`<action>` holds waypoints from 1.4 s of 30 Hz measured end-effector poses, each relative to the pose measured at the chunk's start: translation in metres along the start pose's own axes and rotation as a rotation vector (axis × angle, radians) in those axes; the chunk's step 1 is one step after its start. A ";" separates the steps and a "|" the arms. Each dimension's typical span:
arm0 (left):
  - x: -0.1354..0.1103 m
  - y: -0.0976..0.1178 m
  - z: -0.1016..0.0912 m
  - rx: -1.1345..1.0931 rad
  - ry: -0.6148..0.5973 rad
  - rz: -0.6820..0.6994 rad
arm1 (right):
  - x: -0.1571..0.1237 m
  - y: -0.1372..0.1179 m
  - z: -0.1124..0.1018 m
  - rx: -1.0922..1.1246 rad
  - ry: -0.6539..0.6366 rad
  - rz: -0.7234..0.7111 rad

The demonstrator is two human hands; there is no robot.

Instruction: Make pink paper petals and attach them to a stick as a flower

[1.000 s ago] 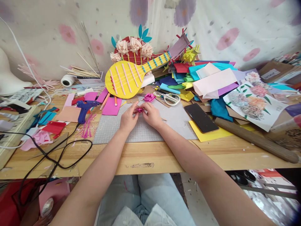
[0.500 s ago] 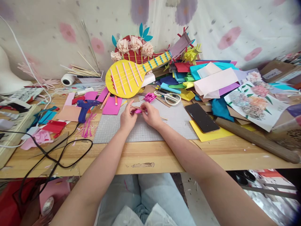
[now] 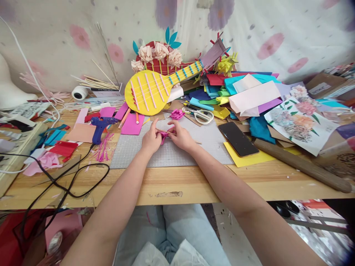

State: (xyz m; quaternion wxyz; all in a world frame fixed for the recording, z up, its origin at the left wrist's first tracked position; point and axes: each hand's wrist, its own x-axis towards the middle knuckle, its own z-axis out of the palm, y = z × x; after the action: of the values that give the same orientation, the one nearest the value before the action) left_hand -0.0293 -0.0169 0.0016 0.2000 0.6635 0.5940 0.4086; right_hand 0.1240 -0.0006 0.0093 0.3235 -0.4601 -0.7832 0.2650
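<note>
Above the grey cutting mat (image 3: 133,151), my left hand (image 3: 151,141) and my right hand (image 3: 181,137) meet with fingers pinched. Between them is a small piece of magenta paper (image 3: 164,136) with loose, strip-like edges. A thin wooden stick (image 3: 164,131) runs across it between my fingertips. Fingers hide part of both, so how the paper joins the stick is unclear. Just beyond my hands lies a magenta paper flower (image 3: 176,114), with white-handled scissors (image 3: 204,116) to its right.
A yellow paper lute (image 3: 146,92) leans at the back. On the left are a blue glue gun (image 3: 100,129), its black cable and magenta paper strips (image 3: 104,147). To the right lie a phone (image 3: 237,139), a wooden rod (image 3: 302,164) and piled coloured paper (image 3: 255,94).
The magenta paper shows more between my hands and hangs lower, with its strips visible. My fingers have shifted slightly around the stick; the forearms stay almost in place.
</note>
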 end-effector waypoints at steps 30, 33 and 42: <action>-0.001 0.015 0.005 -0.636 -0.163 -0.332 | 0.013 -0.001 -0.013 0.418 -0.069 0.181; -0.001 0.017 0.005 -0.642 -0.161 -0.331 | 0.014 0.000 -0.012 0.349 -0.038 0.196; 0.000 0.014 0.006 -0.630 -0.139 -0.316 | 0.011 -0.002 -0.013 0.330 -0.084 0.208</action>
State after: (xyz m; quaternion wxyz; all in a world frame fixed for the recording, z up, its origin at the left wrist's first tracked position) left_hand -0.0164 -0.0190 0.0085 0.4955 0.4955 0.5189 0.4895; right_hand 0.1284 0.0100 0.0218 0.3324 -0.4677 -0.6904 0.4405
